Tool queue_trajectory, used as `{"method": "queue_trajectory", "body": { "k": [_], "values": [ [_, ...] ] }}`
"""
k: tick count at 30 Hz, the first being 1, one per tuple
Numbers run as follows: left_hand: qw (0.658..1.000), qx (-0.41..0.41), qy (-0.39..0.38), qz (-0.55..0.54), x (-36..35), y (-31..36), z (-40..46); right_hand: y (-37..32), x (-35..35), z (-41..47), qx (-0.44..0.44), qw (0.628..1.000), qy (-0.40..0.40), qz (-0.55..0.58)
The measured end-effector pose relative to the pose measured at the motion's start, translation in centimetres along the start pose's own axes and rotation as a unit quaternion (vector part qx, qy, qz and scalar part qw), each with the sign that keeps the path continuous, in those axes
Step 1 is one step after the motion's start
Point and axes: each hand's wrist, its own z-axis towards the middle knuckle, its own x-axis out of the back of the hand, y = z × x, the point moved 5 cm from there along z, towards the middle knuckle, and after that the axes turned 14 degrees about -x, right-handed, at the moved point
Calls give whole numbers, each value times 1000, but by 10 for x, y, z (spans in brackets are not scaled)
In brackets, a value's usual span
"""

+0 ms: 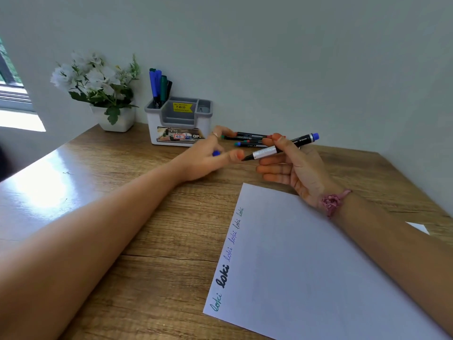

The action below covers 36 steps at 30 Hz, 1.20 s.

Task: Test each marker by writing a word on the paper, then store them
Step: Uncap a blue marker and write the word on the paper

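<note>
My right hand (291, 165) grips an uncapped black-bodied marker with a blue end (282, 147), its tip pointing left above the desk. My left hand (208, 158) holds the marker's blue cap (216, 153) in curled fingers, its thumb close to the tip. A white sheet of paper (318, 261) lies in front of me with the word "loki" written several times along its left edge in green, black and blue. Several capped markers (247, 139) lie on the desk behind my hands. The white-and-grey organizer (180, 120) holds several markers (159, 85) in its left compartment.
A white pot of white flowers (103, 89) stands left of the organizer against the wall. The wooden desk (137, 217) runs to a wall at the back and right. A window is at the far left.
</note>
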Motion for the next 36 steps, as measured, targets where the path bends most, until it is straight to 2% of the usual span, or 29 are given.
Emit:
{"method": "queue_trajectory", "body": {
  "k": [2, 5, 9, 12, 15, 20, 22, 26, 32, 36],
  "values": [
    [999, 32, 12, -20, 2, -7, -1, 0, 1, 1, -6, 1000, -7, 11],
    [999, 9, -32, 7, -3, -6, 0, 1, -1, 0, -30, 997, -71, 17],
    [994, -30, -105, 17, -15, 4, 1, 6, -13, -7, -54, 981, -181, -52],
    [990, -45, -134, 22, -19, 10, 2, 11, -20, -8, -48, 970, -215, -101],
    [990, -45, -132, 3, -19, 10, 4, 11, -19, -6, -26, 968, -214, -131],
    [989, -39, -138, -26, -21, 6, 6, 6, -22, -5, 78, 952, -196, -220],
    [989, -36, -136, -44, -21, 6, 5, 9, -25, -3, 100, 954, -179, -219],
    [988, -22, -133, -76, -21, 7, 5, 14, -22, 3, 101, 961, -123, -227],
    [988, -8, -137, -78, -20, 9, 4, 14, -29, 2, 118, 945, -131, -275],
    [987, -1, -139, -80, -20, 9, 4, 17, -25, 4, 107, 952, -110, -265]
  ]
}}
